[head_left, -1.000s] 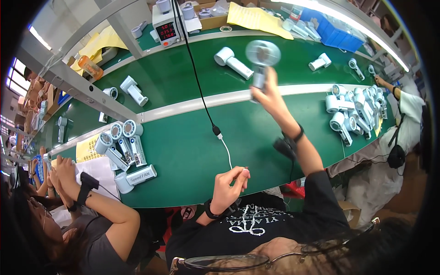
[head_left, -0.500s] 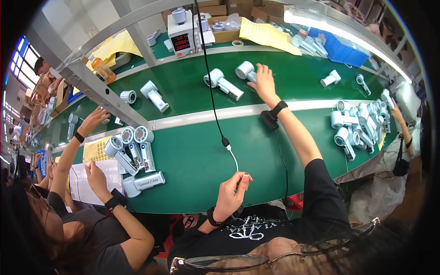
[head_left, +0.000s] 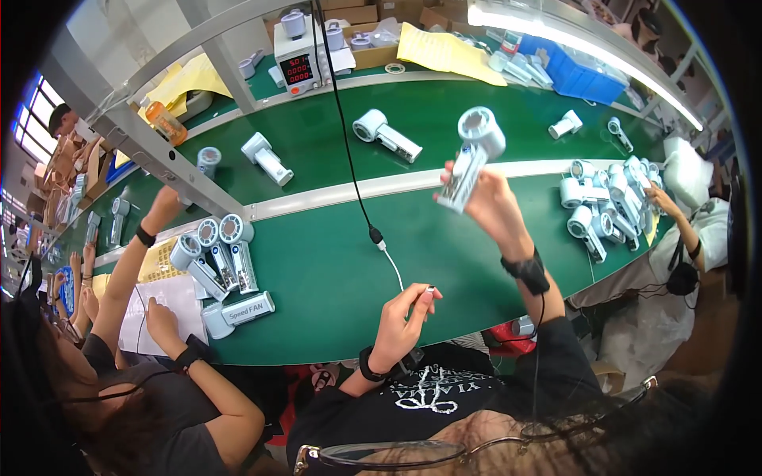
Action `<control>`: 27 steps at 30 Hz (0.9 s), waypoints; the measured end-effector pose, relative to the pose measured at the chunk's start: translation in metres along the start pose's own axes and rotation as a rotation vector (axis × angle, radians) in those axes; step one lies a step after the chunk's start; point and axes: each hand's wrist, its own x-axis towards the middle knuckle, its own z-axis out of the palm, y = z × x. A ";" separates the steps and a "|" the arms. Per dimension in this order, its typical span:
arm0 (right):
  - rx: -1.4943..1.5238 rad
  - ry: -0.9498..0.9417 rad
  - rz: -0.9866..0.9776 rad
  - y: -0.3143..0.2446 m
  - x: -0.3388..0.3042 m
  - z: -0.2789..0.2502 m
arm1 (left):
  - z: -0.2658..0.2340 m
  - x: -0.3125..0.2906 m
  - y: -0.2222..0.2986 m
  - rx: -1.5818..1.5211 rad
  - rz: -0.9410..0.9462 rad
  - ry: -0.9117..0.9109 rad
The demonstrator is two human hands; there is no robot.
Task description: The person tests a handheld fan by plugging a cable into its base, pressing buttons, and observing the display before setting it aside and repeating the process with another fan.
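My right hand (head_left: 498,208) is closed round a white handheld fan (head_left: 481,135), raised over the near part of the green bench with its round head up. In front of my body, my left hand (head_left: 403,324) pinches the end of a white charging cable (head_left: 392,268); its small plug shows at the fingertips. That cable joins a black cord (head_left: 348,143) hanging from above. Fan and plug are apart. Another handheld fan (head_left: 386,136) lies on the green conveyor belt (head_left: 317,119), with one more fan (head_left: 267,159) farther left.
A pile of fans (head_left: 607,198) covers the bench's right end, where another person's hand (head_left: 663,200) reaches in. Several fans (head_left: 238,262) lie at left beside a co-worker's arm (head_left: 119,278). A metal post (head_left: 159,143) rises there. Behind the belt stand a power supply (head_left: 295,59) and blue crate (head_left: 583,75).
My right hand has picked a fan off the belt and brought it nearer, lifted upright. My left hand keeps its pinch on the cable. The co-worker's far hand at left has shifted.
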 end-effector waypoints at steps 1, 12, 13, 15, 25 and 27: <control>0.003 0.004 0.005 0.010 -0.015 0.005 | 0.003 0.001 -0.002 -0.028 -0.011 -0.019; 0.041 0.144 0.023 0.066 -0.077 0.022 | 0.022 -0.004 -0.006 -0.164 -0.076 -0.084; 0.067 0.120 0.032 0.068 -0.077 0.021 | 0.022 -0.005 -0.006 -0.188 -0.072 -0.083; 0.114 0.073 0.046 0.070 -0.076 0.018 | 0.022 -0.004 -0.005 -0.192 -0.073 -0.076; -0.022 0.135 0.015 0.079 -0.077 0.029 | 0.020 -0.008 -0.006 -0.154 -0.127 -0.037; -0.121 0.125 -0.041 0.080 -0.077 0.030 | 0.017 -0.008 -0.009 -0.153 -0.155 -0.034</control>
